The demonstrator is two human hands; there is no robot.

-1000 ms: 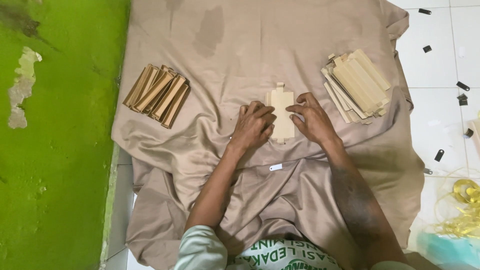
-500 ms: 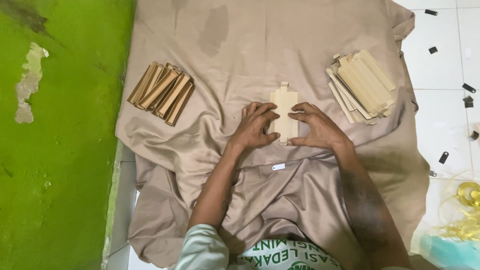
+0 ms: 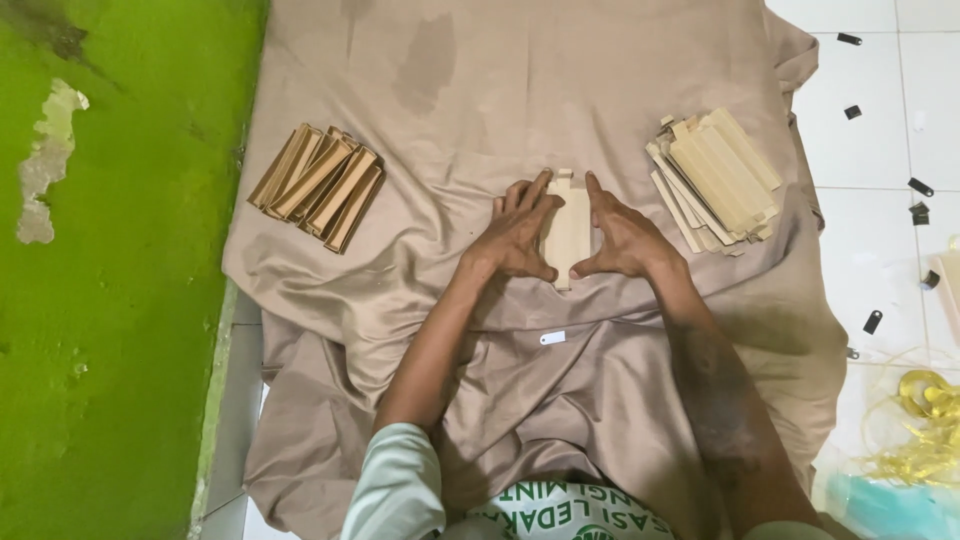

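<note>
A pale cream flat cardboard piece (image 3: 567, 228) lies on the beige cloth (image 3: 480, 110) in the middle. My left hand (image 3: 518, 236) presses against its left edge and my right hand (image 3: 622, 236) against its right edge, fingers stretched along it, folding its sides inward. A stack of flat cream cardboard pieces (image 3: 715, 180) lies to the right of my right hand. A pile of folded tan cardboard boxes (image 3: 318, 186) lies to the left of my left hand.
A green wall with peeling paint (image 3: 100, 270) runs along the left. White floor tiles (image 3: 880, 150) at the right carry small black clips (image 3: 872, 321). Gold ribbon (image 3: 925, 420) and a teal bag (image 3: 890, 505) lie at the lower right. A small white tag (image 3: 552, 338) rests on the cloth.
Both hands have moved from lying flat over the cardboard piece to its two long edges, and the piece now looks narrower, its sides pushed in.
</note>
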